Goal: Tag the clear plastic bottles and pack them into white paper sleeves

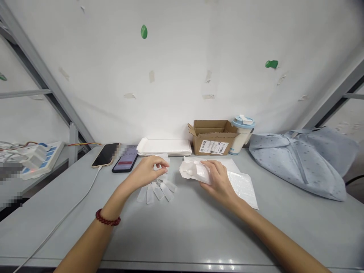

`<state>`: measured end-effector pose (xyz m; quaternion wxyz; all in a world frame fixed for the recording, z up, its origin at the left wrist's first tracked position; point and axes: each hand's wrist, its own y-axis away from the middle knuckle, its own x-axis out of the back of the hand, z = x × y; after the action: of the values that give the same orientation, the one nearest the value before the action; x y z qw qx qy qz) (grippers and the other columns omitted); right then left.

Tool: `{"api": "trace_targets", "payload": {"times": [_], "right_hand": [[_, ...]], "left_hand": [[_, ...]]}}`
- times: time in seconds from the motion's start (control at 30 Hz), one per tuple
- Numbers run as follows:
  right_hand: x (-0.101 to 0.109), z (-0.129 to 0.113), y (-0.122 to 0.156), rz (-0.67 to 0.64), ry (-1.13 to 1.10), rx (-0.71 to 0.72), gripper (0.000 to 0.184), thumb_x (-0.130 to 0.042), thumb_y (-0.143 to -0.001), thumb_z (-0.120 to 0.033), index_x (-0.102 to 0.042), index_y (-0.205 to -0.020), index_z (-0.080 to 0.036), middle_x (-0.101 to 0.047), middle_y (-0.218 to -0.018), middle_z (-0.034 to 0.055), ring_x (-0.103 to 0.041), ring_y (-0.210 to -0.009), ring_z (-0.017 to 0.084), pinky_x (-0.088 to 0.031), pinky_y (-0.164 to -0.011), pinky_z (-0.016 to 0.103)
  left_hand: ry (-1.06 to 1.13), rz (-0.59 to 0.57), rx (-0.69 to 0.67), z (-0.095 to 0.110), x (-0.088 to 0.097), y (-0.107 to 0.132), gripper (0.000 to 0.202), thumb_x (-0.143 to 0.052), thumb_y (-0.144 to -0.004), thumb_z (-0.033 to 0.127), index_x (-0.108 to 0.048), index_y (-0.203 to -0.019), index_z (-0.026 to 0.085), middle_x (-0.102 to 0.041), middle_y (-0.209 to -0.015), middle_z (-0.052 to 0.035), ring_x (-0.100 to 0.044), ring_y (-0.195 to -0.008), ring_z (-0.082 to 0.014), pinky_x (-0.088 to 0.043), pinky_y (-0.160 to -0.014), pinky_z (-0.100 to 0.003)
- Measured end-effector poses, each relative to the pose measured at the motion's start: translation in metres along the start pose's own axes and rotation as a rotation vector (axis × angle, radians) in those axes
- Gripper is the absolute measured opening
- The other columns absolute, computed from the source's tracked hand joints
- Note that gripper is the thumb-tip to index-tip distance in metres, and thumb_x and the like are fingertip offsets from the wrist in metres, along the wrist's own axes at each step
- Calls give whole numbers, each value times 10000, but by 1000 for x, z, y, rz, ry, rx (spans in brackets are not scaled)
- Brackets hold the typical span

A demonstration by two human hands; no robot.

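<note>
right hand [217, 180]: gripping white bubble-lined envelope [196, 171], mouth facing left | left hand [146, 170]: half-curled, can't tell if holding | small translucent rectangular plastic packets [158, 190]: fanned on grey smooth desk [159, 235], near left hand

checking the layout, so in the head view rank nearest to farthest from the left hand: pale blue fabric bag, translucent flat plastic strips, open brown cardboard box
1. Translucent flat plastic strips, beside the left hand
2. Brown cardboard box, rightward, by the wall
3. Blue fabric bag, far right
</note>
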<state>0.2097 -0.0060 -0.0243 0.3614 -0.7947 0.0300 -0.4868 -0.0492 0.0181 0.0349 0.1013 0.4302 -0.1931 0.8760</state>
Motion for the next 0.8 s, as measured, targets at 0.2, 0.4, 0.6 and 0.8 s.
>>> {"api": "trace_targets", "payload": {"times": [0.2,0.4,0.6,0.8], "right_hand": [[0,-1,-1,36,-18,27,425,-527,-734,-147,-438,-1146,-201,-531,-1080,97,-483,-1009,245,-388,-846,387],[-3,0,1,22,-5,56,430,-533,-731,-141,-434,-1146,-201,-537,-1081,95,-484,-1008,250,-390,-834,389],[-7,3,3,6,-3,63,455,-550,-739,-157,-415,-1170,-211,-521,-1076,101,-480,-990,265,-397,-812,409],[-6,3,3,8,0,70,465,-550,-746,-168,-404,-1183,-229,-514,-1080,97,-480,-993,271,-399,-816,422]], "left_hand": [[-173,25,107,-24,19,5,167,-531,-735,320,-671,-781,242,-687,-907,-29,-580,-864,-232,-437,-685,-303],[-187,-11,225,-45,31,5,227,-537,-698,392,-662,-756,212,-687,-786,-45,-605,-745,-225,-428,-619,-277],[-153,-95,317,-51,18,-1,328,-495,-719,466,-644,-787,181,-672,-810,-53,-597,-795,-234,-410,-642,-282],[-105,-47,277,-62,7,-6,275,-480,-725,408,-609,-661,172,-622,-672,-23,-556,-676,-192,-372,-599,-268]]}}
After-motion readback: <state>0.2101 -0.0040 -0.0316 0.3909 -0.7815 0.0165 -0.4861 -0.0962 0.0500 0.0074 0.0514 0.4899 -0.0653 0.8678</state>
